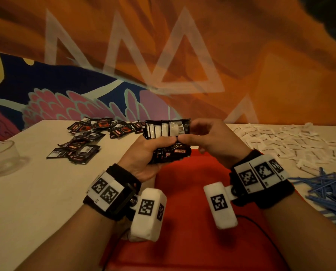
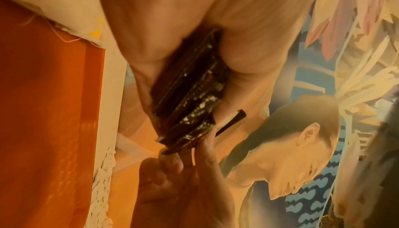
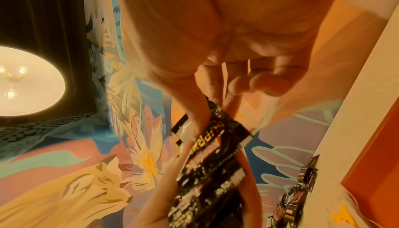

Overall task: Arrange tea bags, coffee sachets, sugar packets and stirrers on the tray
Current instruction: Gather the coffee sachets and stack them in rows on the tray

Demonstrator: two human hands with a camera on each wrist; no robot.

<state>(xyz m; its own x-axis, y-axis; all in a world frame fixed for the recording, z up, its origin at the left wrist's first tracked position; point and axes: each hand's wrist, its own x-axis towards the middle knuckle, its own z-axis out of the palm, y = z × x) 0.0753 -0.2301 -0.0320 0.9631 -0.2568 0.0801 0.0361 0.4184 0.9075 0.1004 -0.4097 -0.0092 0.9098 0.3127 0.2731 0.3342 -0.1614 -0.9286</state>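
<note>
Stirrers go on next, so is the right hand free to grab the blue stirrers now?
Probably not yet: the right hand pinches the stack of black coffee sachets; the blue stirrers lie unobstructed.

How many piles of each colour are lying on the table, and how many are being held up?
Black coffee sachets pile: 1
White packets pile: 1
Blue stirrers pile: 1
Held black sachet stack: 1
Total: 4

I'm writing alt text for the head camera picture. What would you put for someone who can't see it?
Two hands, left hand and right hand, hold a stack of black coffee sachets above a red tray. More sachets lie scattered on the white table to the left, with white sugar packets and blue stirrers to the right.
</note>
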